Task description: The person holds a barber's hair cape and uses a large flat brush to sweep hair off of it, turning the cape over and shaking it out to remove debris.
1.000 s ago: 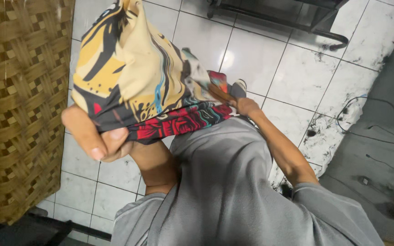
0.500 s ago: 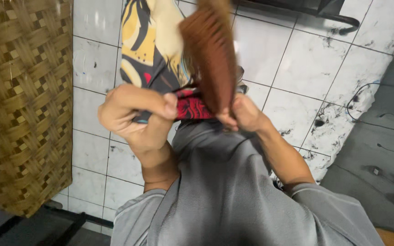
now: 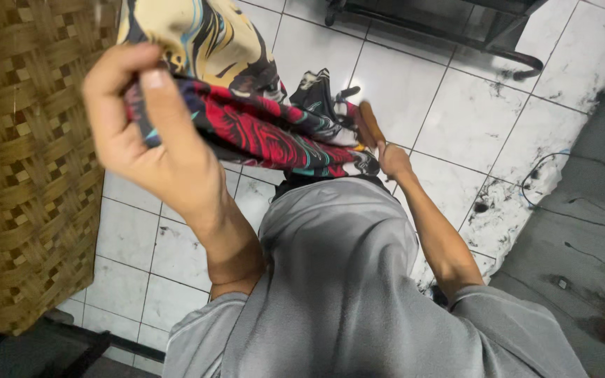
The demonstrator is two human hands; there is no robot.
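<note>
red-and-cream patterned cloth (image 3: 246, 119) hangs stretched between left hand (image 3: 145, 133) and right hand (image 3: 392, 159), both pinching its edge.

We count: hands 2 — left hand (image 3: 150, 133), right hand (image 3: 393, 159) | patterned cloth 1 (image 3: 246, 119) | brown wooden piece 1 (image 3: 370, 124) | woven bamboo panel 1 (image 3: 26, 161) | grey T-shirt 1 (image 3: 344, 280) | black metal frame 1 (image 3: 449, 28)

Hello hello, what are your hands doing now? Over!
Left hand grips patterned cloth up high. Right hand holds its lower end, beside a brown stick. Woven screen close left.
</note>
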